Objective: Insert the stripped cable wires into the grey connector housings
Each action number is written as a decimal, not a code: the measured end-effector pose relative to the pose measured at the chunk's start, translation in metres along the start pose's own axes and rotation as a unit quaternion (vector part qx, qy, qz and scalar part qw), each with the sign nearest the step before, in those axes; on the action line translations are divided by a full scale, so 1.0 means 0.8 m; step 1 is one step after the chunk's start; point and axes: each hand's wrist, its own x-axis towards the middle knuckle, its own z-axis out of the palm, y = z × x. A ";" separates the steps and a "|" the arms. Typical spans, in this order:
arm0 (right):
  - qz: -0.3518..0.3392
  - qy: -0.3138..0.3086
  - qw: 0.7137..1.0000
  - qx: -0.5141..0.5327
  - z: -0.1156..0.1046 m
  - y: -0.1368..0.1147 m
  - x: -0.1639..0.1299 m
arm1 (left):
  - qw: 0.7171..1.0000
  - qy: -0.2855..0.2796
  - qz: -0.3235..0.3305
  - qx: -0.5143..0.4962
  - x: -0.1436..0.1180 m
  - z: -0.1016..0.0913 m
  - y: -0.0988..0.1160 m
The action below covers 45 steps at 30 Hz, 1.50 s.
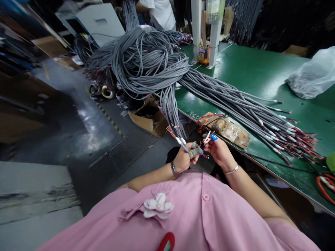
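Note:
My left hand (184,157) grips the ends of a few grey cables (180,139), with taped fingertips; their thin red, blue and white wires fan out above and beside the fist. My right hand (219,150), just to the right and almost touching, pinches some of those coloured wire ends (207,139) between thumb and fingers, one fingertip capped in blue. Both hands hover below the near edge of the green workbench (251,69).
A big heap of grey cables (146,59) spills over the bench's left end, stripped ends (295,139) fanned to the right. A brown packet (230,129), a plastic bag (314,75), white posts (196,28), an open carton (148,118) on the floor, another person (159,12) behind.

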 end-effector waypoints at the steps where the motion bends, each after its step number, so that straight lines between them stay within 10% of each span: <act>1: -0.001 0.002 1.000 0.005 -0.001 0.001 0.000 | 1.000 0.004 0.002 -0.003 0.001 0.001 0.001; 45: -0.020 0.023 0.999 0.028 -0.006 0.013 0.014 | 0.998 0.068 0.006 0.014 0.008 0.012 0.005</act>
